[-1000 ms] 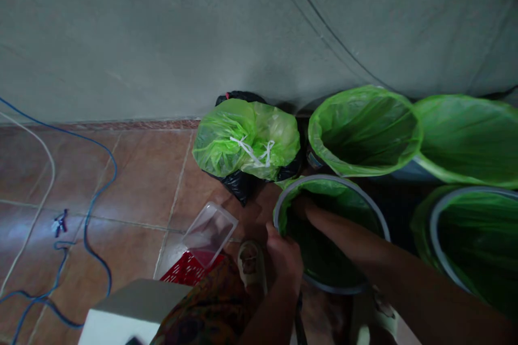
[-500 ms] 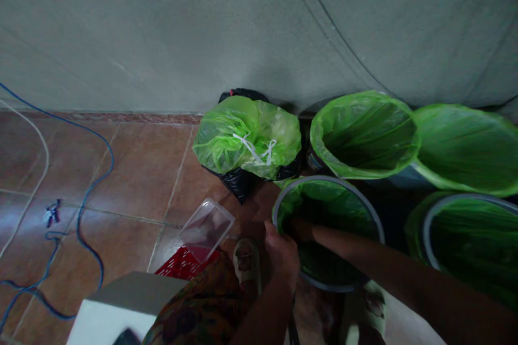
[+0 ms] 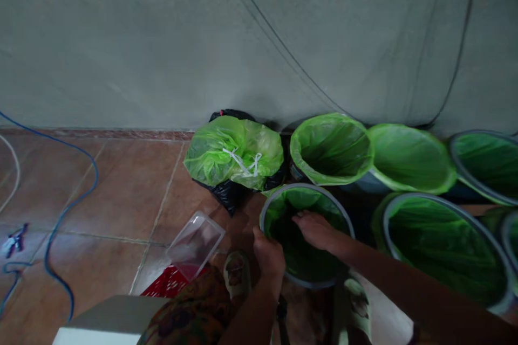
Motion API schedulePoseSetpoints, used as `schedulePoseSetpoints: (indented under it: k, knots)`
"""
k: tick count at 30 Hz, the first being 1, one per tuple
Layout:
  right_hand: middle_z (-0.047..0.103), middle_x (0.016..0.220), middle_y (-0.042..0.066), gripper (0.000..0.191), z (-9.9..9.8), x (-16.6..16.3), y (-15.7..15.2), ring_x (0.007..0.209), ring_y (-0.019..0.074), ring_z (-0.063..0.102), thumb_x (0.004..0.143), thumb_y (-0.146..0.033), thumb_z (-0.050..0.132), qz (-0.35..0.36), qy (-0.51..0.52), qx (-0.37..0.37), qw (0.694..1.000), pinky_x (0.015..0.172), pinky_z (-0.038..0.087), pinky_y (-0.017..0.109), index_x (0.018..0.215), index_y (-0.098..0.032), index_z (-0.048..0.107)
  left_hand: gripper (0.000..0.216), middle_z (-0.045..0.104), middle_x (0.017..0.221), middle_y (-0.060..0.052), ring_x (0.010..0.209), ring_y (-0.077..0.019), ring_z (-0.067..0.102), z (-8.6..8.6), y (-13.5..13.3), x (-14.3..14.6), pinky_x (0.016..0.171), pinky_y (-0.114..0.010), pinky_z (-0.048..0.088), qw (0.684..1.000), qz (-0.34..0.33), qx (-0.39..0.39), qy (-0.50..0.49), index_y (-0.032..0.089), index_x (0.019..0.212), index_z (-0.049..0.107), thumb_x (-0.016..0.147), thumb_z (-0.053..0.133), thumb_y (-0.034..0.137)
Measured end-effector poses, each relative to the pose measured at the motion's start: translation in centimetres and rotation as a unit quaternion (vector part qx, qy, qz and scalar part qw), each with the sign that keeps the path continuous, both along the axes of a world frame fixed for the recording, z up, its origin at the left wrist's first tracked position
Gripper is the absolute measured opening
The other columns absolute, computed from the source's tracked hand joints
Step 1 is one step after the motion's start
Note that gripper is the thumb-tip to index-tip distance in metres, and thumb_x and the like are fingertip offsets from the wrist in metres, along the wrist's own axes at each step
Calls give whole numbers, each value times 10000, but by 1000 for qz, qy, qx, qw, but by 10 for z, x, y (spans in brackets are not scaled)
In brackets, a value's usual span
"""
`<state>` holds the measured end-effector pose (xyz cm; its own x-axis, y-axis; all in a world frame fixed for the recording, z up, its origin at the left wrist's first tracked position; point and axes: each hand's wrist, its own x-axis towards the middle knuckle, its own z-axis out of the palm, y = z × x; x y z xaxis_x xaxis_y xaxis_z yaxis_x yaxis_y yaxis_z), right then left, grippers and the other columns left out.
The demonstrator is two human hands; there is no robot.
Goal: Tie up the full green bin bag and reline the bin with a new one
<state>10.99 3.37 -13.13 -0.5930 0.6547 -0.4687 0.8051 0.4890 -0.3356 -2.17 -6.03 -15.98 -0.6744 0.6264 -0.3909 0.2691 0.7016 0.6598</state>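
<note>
A grey bin [image 3: 324,282] lined with a green bag [image 3: 291,202] stands on the floor just in front of me. My left hand [image 3: 267,253] is closed on the bin's near left rim, thumb up over the edge. My right hand [image 3: 317,229] reaches into the mouth of the bin from the right, fingers loosely bent and pointing left over the dark inside of the liner. Whether it pinches the liner is unclear.
A tied green bag [image 3: 233,153] lies on black bags by the wall. Several more green-lined bins [image 3: 332,145] [image 3: 445,242] stand to the right. A clear plastic tub [image 3: 195,238], red basket [image 3: 168,284], white box [image 3: 101,323] and blue cable [image 3: 68,199] lie left.
The camera has tilted up and shifted right, showing more bins. My right hand has come up from deep inside the bin to its mouth. My left hand stays on the rim.
</note>
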Motion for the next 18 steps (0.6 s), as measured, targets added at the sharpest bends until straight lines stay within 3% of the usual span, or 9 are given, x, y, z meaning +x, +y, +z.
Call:
schedulePoseSetpoints:
  k: [2,4,6,9,11,14,16,18]
  knots:
    - [683,1063,131,300,16,14,-4,1031,224,631,877,-103,443,-42,-16,40,998,911,468,343,1102,-131,640,343,505,593,26,579,-159,549,0,1,-1,536,-234,340,1000,-1,-6,13,189,883,502,645,460,-54]
    - [681,1081,157,319,30,30,-19,1015,237,645,905,-162,394,-148,-41,98,983,879,472,332,1126,-129,621,337,507,589,23,577,-168,556,1,2,-2,531,-238,341,1000,-4,-11,16,184,891,512,647,472,-44]
    - [677,1082,184,340,36,47,-43,971,260,664,928,-255,368,-288,-69,139,945,826,489,345,1143,-115,592,313,520,585,17,577,-171,570,2,3,-4,526,-237,352,1000,-11,-8,16,182,876,519,652,490,-34]
    - [668,1102,214,481,25,64,-86,983,301,666,917,-386,395,-464,-75,127,873,792,499,368,1262,-63,488,300,583,620,-13,624,-181,620,4,6,-8,552,-235,400,999,-27,-11,19,175,878,538,661,516,-31]
    - [663,1096,251,580,8,69,-107,1009,305,663,909,-407,409,-526,-33,63,847,825,492,371,1312,9,426,317,642,684,-40,694,-200,661,5,9,-11,607,-247,448,998,-51,-28,21,167,952,556,684,541,-3]
    - [711,1007,184,522,-14,68,-117,936,283,688,897,-409,410,-585,86,-41,805,793,501,356,1275,-65,519,395,712,915,-113,876,-238,695,9,11,-17,732,-283,506,996,-73,-49,14,133,1152,532,772,611,200]
    - [730,965,134,450,-22,67,-115,919,262,689,883,-396,424,-595,164,-62,784,774,503,325,1194,-123,603,507,703,1035,-177,949,-264,692,11,9,-19,769,-308,524,996,-62,-61,7,78,1220,516,819,592,378]
    - [736,944,116,399,-24,66,-112,931,254,683,859,-376,458,-595,205,-47,776,774,497,304,1123,-145,648,505,709,1023,-204,929,-278,701,13,5,-19,749,-321,537,996,-66,-49,19,44,1196,554,843,557,406]
